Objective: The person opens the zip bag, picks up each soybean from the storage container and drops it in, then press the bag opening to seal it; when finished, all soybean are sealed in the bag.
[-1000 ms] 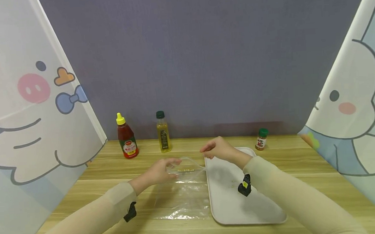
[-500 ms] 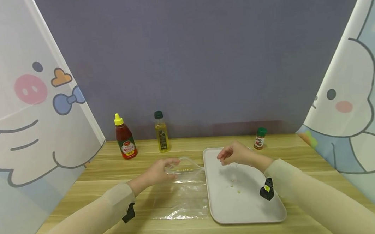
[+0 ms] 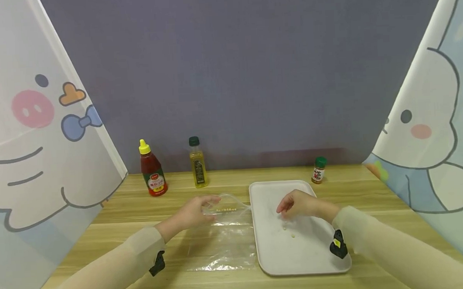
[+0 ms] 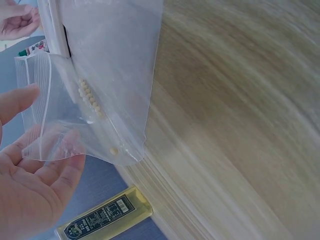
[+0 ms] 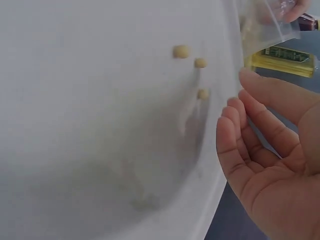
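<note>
My left hand (image 3: pixel 193 212) is at the mouth of a clear zip bag (image 3: pixel 225 245), thumb and fingers spread wide apart against the plastic. The bag lies on the table with its mouth gaping. Inside it, a row of small round pale yellow beans (image 4: pixel 90 99) shows in the left wrist view. Over the white tray (image 3: pixel 304 263) hovers my right hand (image 3: pixel 299 204), fingers loosely bent and thumb apart from them, with nothing visible between. Near its fingertips in the right wrist view, 3 loose beans (image 5: pixel 200 63) lie on the tray.
At the back left stand a ketchup bottle (image 3: pixel 152 172) with a yellow cap and an oil bottle (image 3: pixel 198 166). A small green-capped spice jar (image 3: pixel 318 171) stands behind the tray at the right. Printed panels flank the wooden table (image 3: pixel 164 283).
My right hand has moved from beside the bag's mouth rightward over the tray, then down toward the beans. My left hand and the bag have hardly moved.
</note>
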Motion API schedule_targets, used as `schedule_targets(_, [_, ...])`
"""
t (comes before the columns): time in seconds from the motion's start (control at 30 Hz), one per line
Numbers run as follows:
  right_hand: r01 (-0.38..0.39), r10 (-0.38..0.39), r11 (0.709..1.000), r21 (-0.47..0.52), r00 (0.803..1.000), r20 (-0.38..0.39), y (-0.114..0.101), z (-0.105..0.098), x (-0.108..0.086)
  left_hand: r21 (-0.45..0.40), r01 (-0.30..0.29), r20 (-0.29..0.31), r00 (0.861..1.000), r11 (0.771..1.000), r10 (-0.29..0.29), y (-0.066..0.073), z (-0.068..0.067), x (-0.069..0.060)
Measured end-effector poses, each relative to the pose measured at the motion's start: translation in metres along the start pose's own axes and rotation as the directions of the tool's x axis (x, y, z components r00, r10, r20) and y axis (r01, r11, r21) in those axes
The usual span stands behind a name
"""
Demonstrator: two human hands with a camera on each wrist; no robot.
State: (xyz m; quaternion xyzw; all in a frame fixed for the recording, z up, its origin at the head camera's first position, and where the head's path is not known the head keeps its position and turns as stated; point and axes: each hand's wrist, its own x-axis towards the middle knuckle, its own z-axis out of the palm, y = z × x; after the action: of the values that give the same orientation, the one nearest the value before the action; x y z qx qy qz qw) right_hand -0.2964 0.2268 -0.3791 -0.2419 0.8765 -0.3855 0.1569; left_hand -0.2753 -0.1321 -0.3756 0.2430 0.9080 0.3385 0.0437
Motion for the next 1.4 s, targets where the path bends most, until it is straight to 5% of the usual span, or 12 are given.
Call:
schedule_targets(0.3, [-0.03,0.03,0.999,0.012,0.999,0.04,0.011,0.007,-0.008,-0.001,0.011,-0.006,1.0,1.0,-0.011,-0.003,0.001,0.002])
schedule_targets(0.8, [-0.014,0.013,0.999,-0.048,0.999,-0.03,0.018,0.006,-0.006,0.002,-0.005,-0.008,1.0,1.0,0.005,-0.004,-0.001,-0.001])
schedule_targets(0.97, [-0.009,0.009,1.0,-0.002,0.996,-0.083,0.019,-0.004,-0.001,-0.003,0.0,-0.01,1.0,1.0,0.0,-0.003,-0.001,-0.003])
schedule_targets(1.4, [0.006,0.006,0.998,0.062,0.982,-0.191,-0.026,-0.027,0.01,0.018,-0.002,-0.029,1.0,1.0,0.002,-0.002,0.0,-0.002])
